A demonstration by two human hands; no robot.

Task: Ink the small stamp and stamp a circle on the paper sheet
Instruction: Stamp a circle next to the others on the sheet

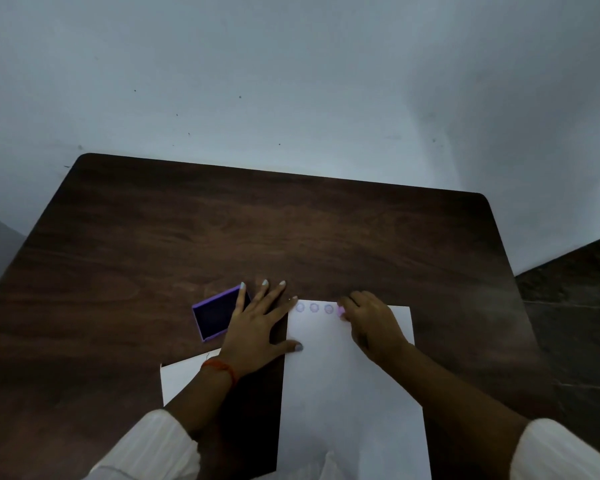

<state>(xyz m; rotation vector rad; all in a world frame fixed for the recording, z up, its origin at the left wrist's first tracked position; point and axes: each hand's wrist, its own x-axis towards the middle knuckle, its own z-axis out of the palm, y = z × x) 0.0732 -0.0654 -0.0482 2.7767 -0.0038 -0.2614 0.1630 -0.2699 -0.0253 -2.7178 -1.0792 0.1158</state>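
A white paper sheet [350,393] lies on the dark wooden table [257,230] in front of me. Three purple stamped circles [314,308] run in a row along its top edge. My right hand [371,323] is shut on the small pink stamp [341,311], pressed to the sheet just right of the third circle. My left hand [257,323] lies flat with fingers spread, its thumb on the sheet's left edge and its fingers touching the open purple ink pad [215,318] to the left.
A second white sheet [179,379] lies at the lower left, partly under my left forearm. The table's far edge meets a pale wall. Dark floor shows at the right beyond the table edge.
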